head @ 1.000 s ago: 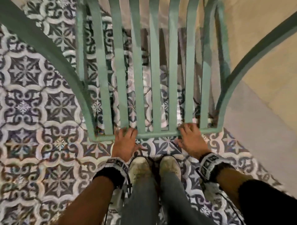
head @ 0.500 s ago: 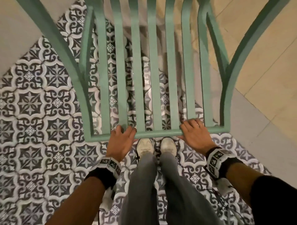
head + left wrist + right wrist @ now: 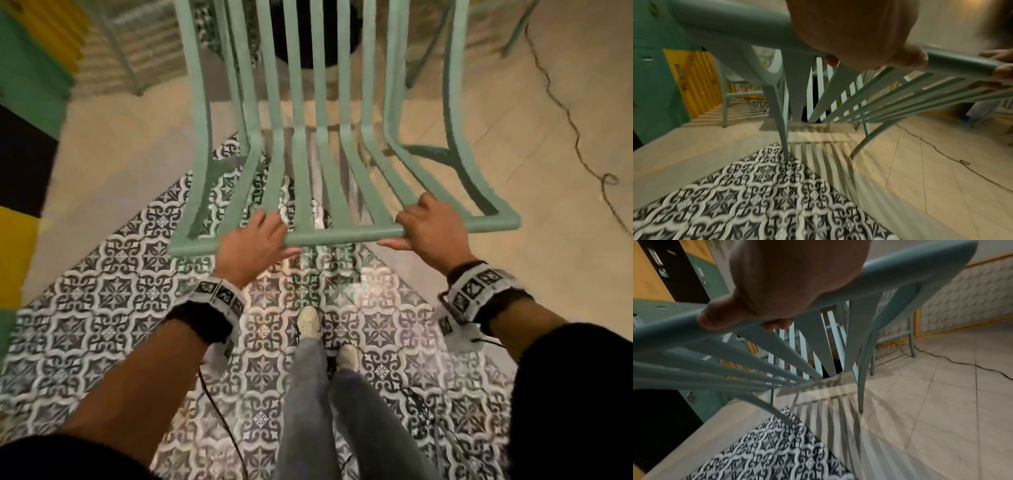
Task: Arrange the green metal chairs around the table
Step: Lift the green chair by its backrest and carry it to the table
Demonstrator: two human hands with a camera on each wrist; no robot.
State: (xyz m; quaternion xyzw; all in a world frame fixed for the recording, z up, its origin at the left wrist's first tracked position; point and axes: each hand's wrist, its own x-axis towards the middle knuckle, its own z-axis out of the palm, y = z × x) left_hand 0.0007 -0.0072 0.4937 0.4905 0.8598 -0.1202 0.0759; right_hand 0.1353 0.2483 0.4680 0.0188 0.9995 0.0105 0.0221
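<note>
A green metal chair (image 3: 342, 236) with a slatted back stands tilted in front of me, its top rail nearest me. My left hand (image 3: 255, 245) grips the left part of that rail, fingers curled over it. My right hand (image 3: 430, 228) grips the right part. In the left wrist view my left hand (image 3: 849, 32) wraps the chair rail (image 3: 731, 24). In the right wrist view my right hand (image 3: 793, 275) wraps the chair rail (image 3: 910, 267). The rear legs end near the floor; whether they touch it I cannot tell. The tabletop is not in view.
A dark round base (image 3: 308, 34) sits on the floor beyond the chair. Other green chair legs (image 3: 513, 34) stand at the far right and far left. A thin cable (image 3: 575, 137) snakes over the beige floor. A green, yellow and black wall (image 3: 27, 68) runs along the left.
The chair has moved forward off the patterned tiles over the beige floor, both hands still gripping its top rail. The dark round base and the wall have come into view.
</note>
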